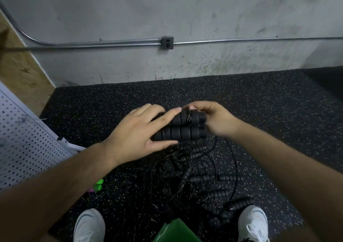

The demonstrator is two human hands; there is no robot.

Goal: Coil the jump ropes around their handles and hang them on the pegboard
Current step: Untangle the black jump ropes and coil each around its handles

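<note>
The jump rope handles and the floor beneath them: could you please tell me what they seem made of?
The handles look like matte black foam, given their thick ribbed segments. The floor is probably rubber matting: dull black with pale speckles.

A: Left hand (141,130)?
B: Palm down, fingers laid across the handles (183,132), thumb beneath, clamping them. Forearm bare, reaching in from lower left.
A: Right hand (213,119)?
B: Fingers curled over the handles' right end. Forearm in from lower right. Fingertips of both hands close together.
</note>
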